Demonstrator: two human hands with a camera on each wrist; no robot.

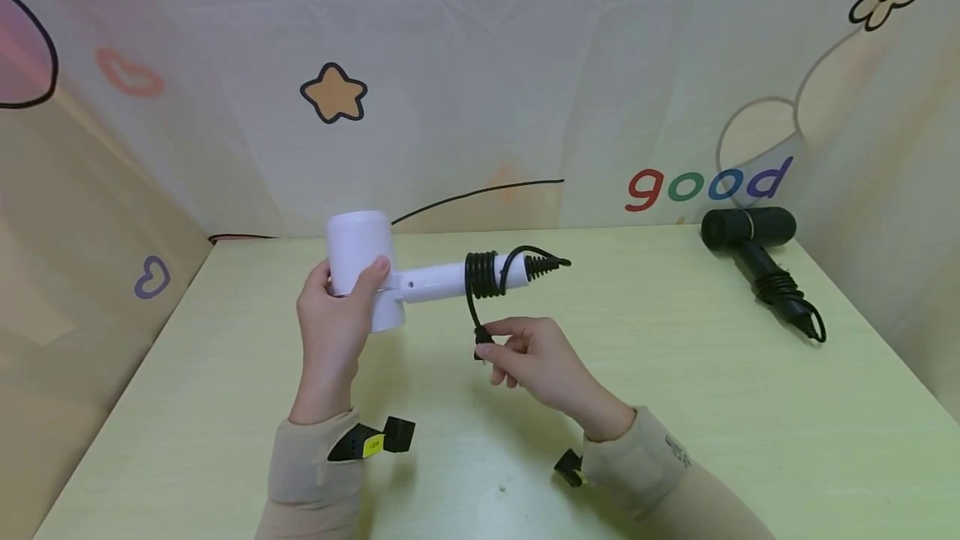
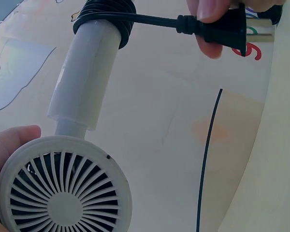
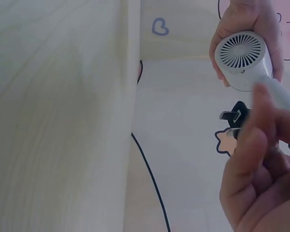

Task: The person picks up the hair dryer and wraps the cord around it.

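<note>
A white hair dryer (image 1: 435, 282) is held above the table, its handle pointing right. My left hand (image 1: 337, 315) grips its barrel, the thumb across the front. A black cord (image 1: 485, 274) is wound in several turns around the handle, and its end hangs down to a black plug (image 1: 483, 340). My right hand (image 1: 542, 361) pinches that plug between thumb and forefinger. In the left wrist view the plug's metal prongs (image 2: 260, 30) point right, and the dryer's slatted round vent (image 2: 65, 209) faces the camera.
On the table's (image 1: 645, 407) far right lies a black hair dryer (image 1: 772, 273) with its cord wound around the handle. A printed curtain (image 1: 465, 107) hangs behind the table's back edge and along the sides.
</note>
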